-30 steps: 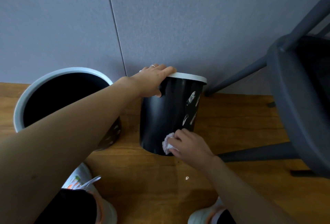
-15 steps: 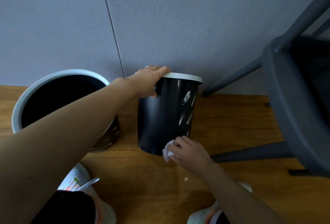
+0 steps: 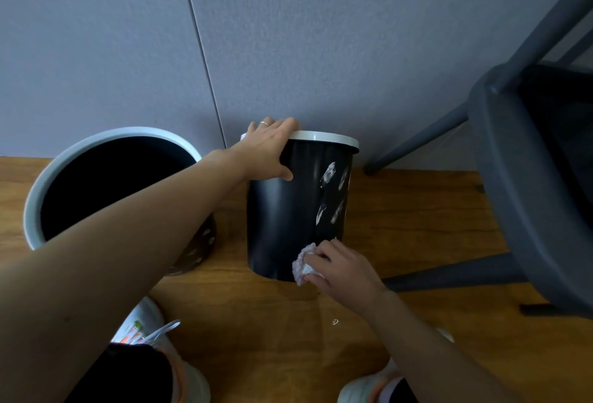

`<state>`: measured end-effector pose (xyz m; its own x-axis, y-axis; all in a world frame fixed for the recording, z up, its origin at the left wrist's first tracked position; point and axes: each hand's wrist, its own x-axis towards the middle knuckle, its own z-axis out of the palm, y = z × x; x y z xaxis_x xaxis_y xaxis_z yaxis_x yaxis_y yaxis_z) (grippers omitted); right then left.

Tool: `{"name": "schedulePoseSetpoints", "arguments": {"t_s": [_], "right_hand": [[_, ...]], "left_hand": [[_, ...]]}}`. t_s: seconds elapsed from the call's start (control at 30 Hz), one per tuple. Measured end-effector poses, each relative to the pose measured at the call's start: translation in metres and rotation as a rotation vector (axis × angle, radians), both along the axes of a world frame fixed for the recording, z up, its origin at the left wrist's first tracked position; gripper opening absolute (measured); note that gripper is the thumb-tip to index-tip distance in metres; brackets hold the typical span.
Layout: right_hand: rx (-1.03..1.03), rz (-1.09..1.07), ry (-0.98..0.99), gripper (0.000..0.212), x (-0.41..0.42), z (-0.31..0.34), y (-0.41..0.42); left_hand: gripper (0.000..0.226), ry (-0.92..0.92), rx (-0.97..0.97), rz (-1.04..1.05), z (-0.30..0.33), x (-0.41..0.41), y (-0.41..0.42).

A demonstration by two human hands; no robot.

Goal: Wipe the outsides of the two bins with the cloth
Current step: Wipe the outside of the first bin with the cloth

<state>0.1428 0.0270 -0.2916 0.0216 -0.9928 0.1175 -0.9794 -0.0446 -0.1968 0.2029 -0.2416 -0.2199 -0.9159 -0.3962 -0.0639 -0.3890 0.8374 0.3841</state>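
Cloth (image 3: pixel 304 264) lower, wooden floor (image 3: pixel 401 210), perhaps felt wall (image 3: pixel 321 33)

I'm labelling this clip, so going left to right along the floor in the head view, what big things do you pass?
Bin with the pale rim → black bin with leaf marks, gripped at the rim by the left hand, with the right hand pressing the cloth low on its side → grey chair.

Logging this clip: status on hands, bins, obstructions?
Left hand gripping right bin rim. Right hand pressing cloth low on its side. Left bin untouched. Chair close right, not blocking.
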Motion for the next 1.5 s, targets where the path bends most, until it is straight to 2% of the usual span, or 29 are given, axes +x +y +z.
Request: {"name": "schedulePoseSetpoints", "arguments": {"t_s": [0.07, 0.23, 0.43, 0.6, 0.73, 0.83, 0.97, 1.03, 1.13, 1.3, 1.4, 1.5], "right_hand": [[0.008, -0.010, 0.006, 0.029, 0.002, 0.001, -0.001], [0.015, -0.009, 0.000, 0.029, 0.005, 0.002, 0.001], [0.000, -0.027, -0.005, 0.030, 0.005, 0.002, 0.001], [0.033, -0.041, 0.025, 0.030, 0.006, -0.001, 0.001], [0.011, -0.002, 0.004, 0.030, 0.007, -0.005, -0.002], [0.026, 0.044, 0.086, 0.035, 0.000, 0.001, -0.014], [-0.070, -0.190, -0.022, 0.027, -0.022, 0.022, -0.050], [-0.129, -0.249, 0.010, 0.027, -0.029, 0.028, -0.064], [-0.077, -0.188, 0.023, 0.028, -0.022, 0.026, -0.058], [0.112, 0.147, 0.119, 0.041, -0.001, 0.001, -0.014], [0.086, 0.163, 0.134, 0.037, -0.010, 0.004, -0.021], [-0.019, -0.016, 0.132, 0.030, -0.029, 0.021, -0.048]], "left_hand": [[0.085, 0.017, -0.036, -0.042, 0.000, -0.002, 0.002], [0.091, -0.023, -0.087, -0.044, -0.004, -0.008, 0.008], [0.090, -0.035, -0.033, -0.093, -0.001, -0.002, -0.003], [0.100, -0.054, -0.090, -0.121, 0.000, -0.003, -0.001], [0.098, -0.052, -0.075, -0.087, -0.002, -0.001, -0.006], [0.098, -0.047, -0.066, -0.067, -0.003, 0.001, -0.009], [0.098, -0.037, -0.057, -0.045, -0.005, 0.005, -0.010], [0.099, -0.035, -0.057, -0.045, -0.004, 0.006, -0.010], [0.098, -0.036, -0.062, -0.051, -0.003, 0.006, -0.009], [0.097, -0.047, -0.085, -0.080, -0.001, 0.003, -0.005], [0.098, -0.046, -0.083, -0.070, -0.001, 0.004, -0.005], [0.099, -0.049, -0.069, -0.057, 0.000, 0.006, -0.006]]}}
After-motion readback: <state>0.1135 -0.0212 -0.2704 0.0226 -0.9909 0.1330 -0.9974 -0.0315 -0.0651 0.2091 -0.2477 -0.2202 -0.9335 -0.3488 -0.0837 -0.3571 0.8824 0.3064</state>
